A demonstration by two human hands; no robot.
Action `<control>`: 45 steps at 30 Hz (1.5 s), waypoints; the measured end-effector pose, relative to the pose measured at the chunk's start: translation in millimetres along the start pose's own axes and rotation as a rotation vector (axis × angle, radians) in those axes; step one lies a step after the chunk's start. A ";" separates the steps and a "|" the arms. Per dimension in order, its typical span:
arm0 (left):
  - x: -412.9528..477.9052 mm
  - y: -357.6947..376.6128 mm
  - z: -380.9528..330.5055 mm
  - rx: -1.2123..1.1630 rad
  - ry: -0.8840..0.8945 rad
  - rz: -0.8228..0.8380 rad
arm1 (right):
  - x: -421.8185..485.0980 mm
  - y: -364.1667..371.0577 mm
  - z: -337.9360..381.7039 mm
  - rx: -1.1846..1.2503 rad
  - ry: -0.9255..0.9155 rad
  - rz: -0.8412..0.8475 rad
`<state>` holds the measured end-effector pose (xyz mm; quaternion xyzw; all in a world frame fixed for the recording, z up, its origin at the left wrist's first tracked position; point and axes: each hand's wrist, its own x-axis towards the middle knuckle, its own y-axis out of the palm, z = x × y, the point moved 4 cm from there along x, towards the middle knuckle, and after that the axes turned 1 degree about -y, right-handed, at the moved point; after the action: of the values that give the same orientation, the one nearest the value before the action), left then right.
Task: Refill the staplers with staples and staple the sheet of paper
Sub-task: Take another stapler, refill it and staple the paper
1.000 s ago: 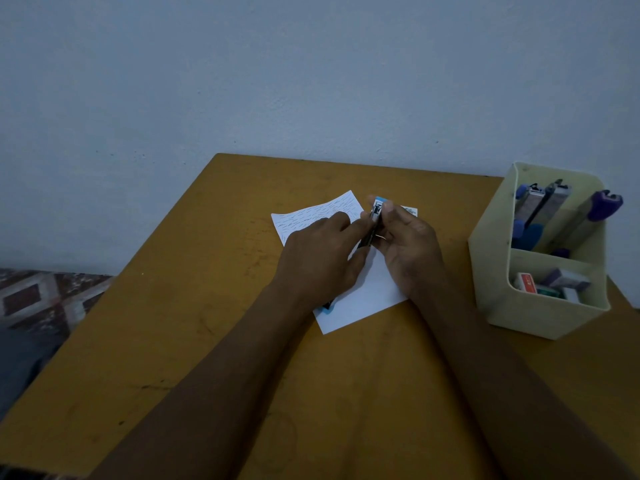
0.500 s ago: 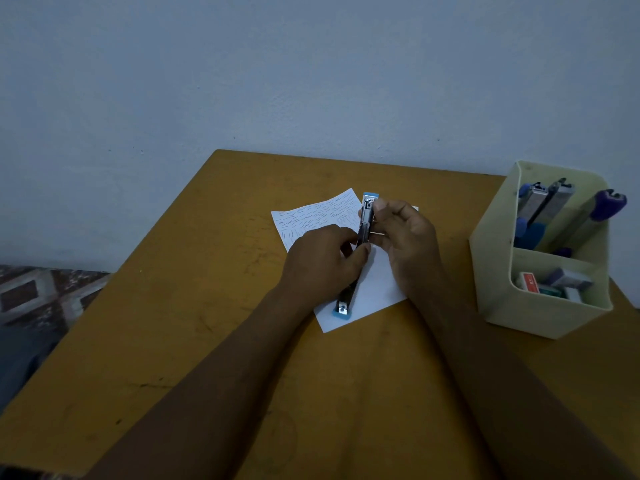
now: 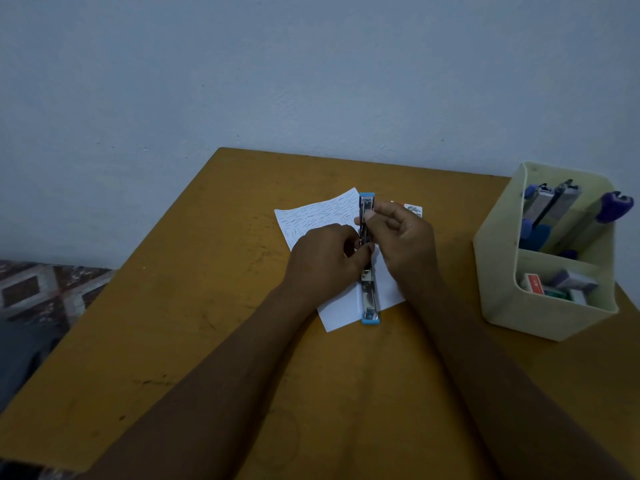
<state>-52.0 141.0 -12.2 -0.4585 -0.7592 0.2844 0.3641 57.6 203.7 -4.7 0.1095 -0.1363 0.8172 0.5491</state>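
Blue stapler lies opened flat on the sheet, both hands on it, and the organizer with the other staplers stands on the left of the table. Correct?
No. The head view shows the organizer on the right of the table; the rest holds.

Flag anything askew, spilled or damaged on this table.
Nothing is spilled or damaged. The stapler lies swung fully open across the sheet of paper, which sits skewed on the table. The left hand and right hand grip it, fitting a refill.

I see the stapler, blue-tipped, lying opened flat and lengthwise on the scribbled white sheet of paper. Spare staplers stand in the rear compartment of the bin, with staple boxes in front.
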 end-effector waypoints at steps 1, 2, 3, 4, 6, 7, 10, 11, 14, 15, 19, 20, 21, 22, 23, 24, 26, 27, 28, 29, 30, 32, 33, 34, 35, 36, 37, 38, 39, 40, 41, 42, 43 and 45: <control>0.0 -0.2 0.0 0.000 0.000 0.000 | 0.2 0.6 -0.6 -0.005 0.002 0.002; -0.3 -0.5 -0.2 -0.003 0.000 0.000 | 0.5 0.7 -0.7 -0.012 0.003 0.009; -0.4 -0.8 -0.3 -0.006 0.001 0.000 | 0.8 0.6 -1.1 -0.025 0.001 0.019; -0.7 -1.2 -0.7 -0.009 0.003 0.000 | 1.1 0.6 -0.8 -0.041 -0.004 0.031; -1.0 -1.6 -1.3 -0.013 0.007 0.003 | 1.3 -0.1 -0.7 -0.065 -0.009 0.051; -1.1 -1.7 -1.6 -0.012 0.006 0.004 | 1.3 -0.8 -0.8 -0.064 -0.007 0.055; -1.5 -2.2 -2.2 -0.012 0.007 0.006 | 1.2 -2.3 -1.7 -0.047 0.010 0.059; -1.6 -2.4 -2.4 -0.011 0.007 0.005 | 1.1 -2.2 -1.9 -0.035 0.018 0.062; -1.9 -2.3 -2.9 -0.011 0.006 0.008 | 0.6 -0.9 -1.5 0.022 0.042 0.038; -1.9 -2.1 -3.0 -0.009 0.008 0.007 | 0.4 -0.5 -1.2 0.028 0.042 0.023; -1.8 -1.1 -2.3 0.000 0.020 0.000 | -0.3 0.4 1.1 0.003 0.021 0.004; -1.7 -1.0 -2.2 -0.003 0.019 0.003 | -0.5 0.4 2.1 -0.010 0.012 0.010; -1.5 -0.9 -2.0 -0.006 0.019 0.002 | -0.5 0.4 2.5 -0.022 0.005 0.015; -1.5 -1.2 -2.0 -0.007 0.020 -0.001 | -0.5 0.4 2.9 -0.031 -0.002 0.018; -1.4 -1.5 -2.1 -0.007 0.020 -0.003 | -0.5 0.3 3.0 -0.041 -0.012 0.019; -1.4 -1.8 -2.3 -0.006 0.020 -0.002 | -0.7 0.2 3.1 -0.055 -0.021 0.018; -1.3 -2.2 -2.2 -0.003 0.016 0.002 | -0.9 0.3 2.7 -0.078 -0.034 0.023; -1.4 -2.4 -1.9 0.000 0.015 0.005 | -1.0 0.5 2.8 -0.083 -0.040 0.031; -1.5 -2.6 -1.6 0.000 0.015 0.006 | -1.0 0.8 2.8 -0.085 -0.043 0.041; -1.6 -2.9 -1.3 -0.002 0.017 0.005 | -1.0 1.1 2.5 -0.084 -0.043 0.053; -1.7 -3.3 -1.1 -0.005 0.018 0.003 | -0.8 1.2 2.1 -0.086 -0.042 0.063; -1.8 -3.7 -1.2 -0.010 0.017 0.002 | -0.3 1.1 1.6 -0.093 -0.043 0.079; -1.9 -3.7 -1.1 -0.011 0.016 0.003 | -0.1 1.0 1.2 -0.088 -0.042 0.084; -1.9 -3.5 -1.3 -0.014 0.015 0.005 | -0.2 0.5 1.1 -0.076 -0.039 0.087; -1.7 -3.4 -1.3 -0.017 0.014 0.007 | -0.1 -0.2 1.2 -0.065 -0.039 0.088; -1.8 -3.5 -1.5 -0.019 0.014 0.009 | 0.1 -1.0 1.5 -0.062 -0.041 0.089; -1.9 -3.8 -1.8 -0.023 0.014 0.010 | 0.4 -1.7 1.5 -0.066 -0.044 0.095; -1.9 -4.1 -2.1 -0.026 0.014 0.010 | 0.9 -2.0 1.1 -0.075 -0.045 0.108; -2.0 -4.4 -2.1 -0.028 0.015 0.010 | 1.1 -1.8 0.4 -0.086 -0.043 0.127; -2.2 -4.7 -2.2 -0.029 0.016 0.011 | 0.9 -1.5 -0.2 -0.096 -0.041 0.146; -2.4 -5.0 -2.3 -0.030 0.018 0.011 | 0.9 -1.3 -0.9 -0.098 -0.036 0.160; -2.3 -5.1 -2.3 -0.032 0.021 0.010 | 0.7 -1.4 -0.3 -0.089 -0.031 0.165; -2.5 -5.2 -2.2 -0.033 0.025 0.010 | 0.8 -1.7 -0.1 -0.064 -0.020 0.164; -2.3 -5.0 -2.3 -0.034 0.036 0.013 | 0.4 -2.4 1.6 0.022 0.029 0.154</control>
<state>-51.8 137.1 -7.7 -0.4746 -0.7542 0.2653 0.3682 59.8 204.4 -2.8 0.0928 -0.1273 0.8601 0.4852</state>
